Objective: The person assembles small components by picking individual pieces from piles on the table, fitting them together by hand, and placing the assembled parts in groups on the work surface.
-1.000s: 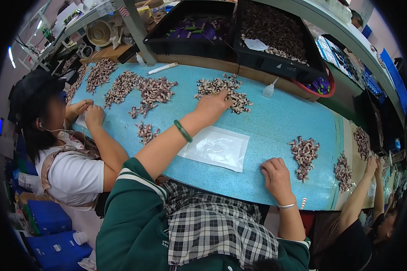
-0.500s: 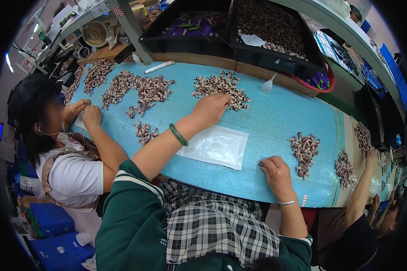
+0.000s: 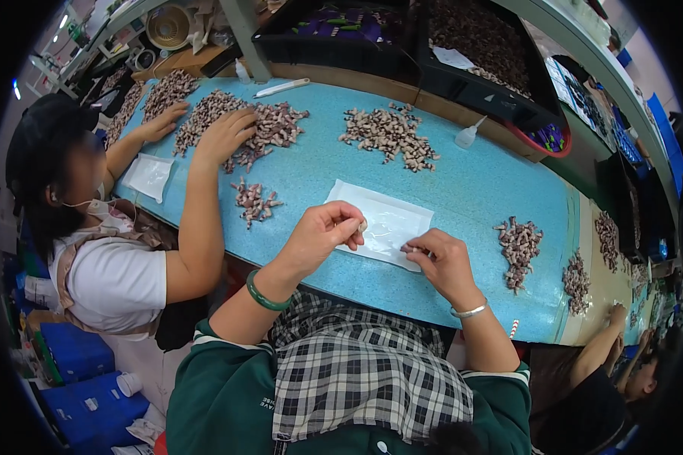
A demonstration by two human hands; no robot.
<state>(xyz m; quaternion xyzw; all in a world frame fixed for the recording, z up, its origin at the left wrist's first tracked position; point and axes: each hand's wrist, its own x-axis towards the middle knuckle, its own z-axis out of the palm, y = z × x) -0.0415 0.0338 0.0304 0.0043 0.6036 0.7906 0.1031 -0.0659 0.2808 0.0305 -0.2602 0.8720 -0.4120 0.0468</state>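
Observation:
My left hand (image 3: 328, 233), with a green bangle at its wrist, is closed in a pinch on a small pale piece (image 3: 362, 226) over the left part of a white sheet-like packet (image 3: 387, 214). My right hand (image 3: 444, 258), a silver bracelet on its wrist, hovers at the packet's right edge. Its thumb and fingertips are drawn together; a small dark bit shows there, too small to name. Beyond the packet lies a loose pile of small cream-and-brown pieces (image 3: 387, 133). Another, redder pile (image 3: 519, 254) sits to the right of my right hand.
A small white squeeze bottle (image 3: 467, 136) and a white pen-like tool (image 3: 281, 88) lie along the blue table's back. Black bins (image 3: 478, 97) stand behind. At the left, a co-worker's hands (image 3: 228, 135) reach into other piles; another person's arm (image 3: 599, 350) is at the right.
My left hand has come back from the far pile to the packet, bringing a small piece. My right hand has moved left to the packet's edge. The left co-worker's hands have moved onto piles.

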